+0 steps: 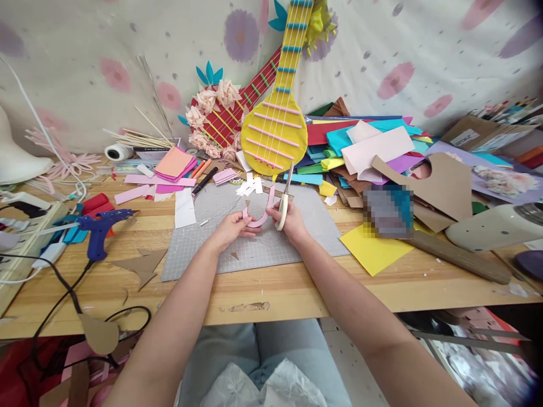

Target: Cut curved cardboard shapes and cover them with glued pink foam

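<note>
Over a grey cutting mat (199, 254), my left hand (232, 230) pinches one end of a curved pink paper strip (257, 222). The strip bends in a U shape and its other arm rises beside my right hand (291, 220). That hand is closed around white-handled scissors (284, 206), whose blades point up and away from me. My right fingertips are also at the strip; whether they grip it too is hard to tell. Small white paper pieces (250, 185) and a white paper sheet (185, 207) lie on the mat near my hands.
A yellow paper lute (274, 133) and a red one (218, 121) lean at the back. On the left lies a blue glue gun (104, 226) with its cable. Coloured sheets (377, 148), cut cardboard (449, 183), yellow paper (375, 251) and a bottle (492, 226) crowd the right.
</note>
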### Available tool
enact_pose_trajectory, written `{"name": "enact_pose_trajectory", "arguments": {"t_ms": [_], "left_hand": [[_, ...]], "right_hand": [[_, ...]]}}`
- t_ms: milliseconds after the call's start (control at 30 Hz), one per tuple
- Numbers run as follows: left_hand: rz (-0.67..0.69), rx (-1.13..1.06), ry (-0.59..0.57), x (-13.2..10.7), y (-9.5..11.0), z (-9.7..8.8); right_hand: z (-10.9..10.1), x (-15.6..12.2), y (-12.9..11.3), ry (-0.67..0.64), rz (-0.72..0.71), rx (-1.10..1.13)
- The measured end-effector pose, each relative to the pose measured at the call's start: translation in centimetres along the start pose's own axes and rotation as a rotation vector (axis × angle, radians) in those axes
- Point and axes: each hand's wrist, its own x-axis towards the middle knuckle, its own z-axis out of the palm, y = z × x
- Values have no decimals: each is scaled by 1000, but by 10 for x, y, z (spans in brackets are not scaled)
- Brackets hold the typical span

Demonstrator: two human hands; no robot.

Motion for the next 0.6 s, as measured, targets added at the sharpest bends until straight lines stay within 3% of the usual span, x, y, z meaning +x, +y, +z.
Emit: {"name": "enact_pose_trajectory", "arguments": {"t_ms": [200,600], "left_hand": [[30,40,1,-1,3,-5],[16,65,156,-1,6,-4]], "right_hand": [[-3,2,-2,5,11,-4],[-6,6,3,0,-17,-73]]}}
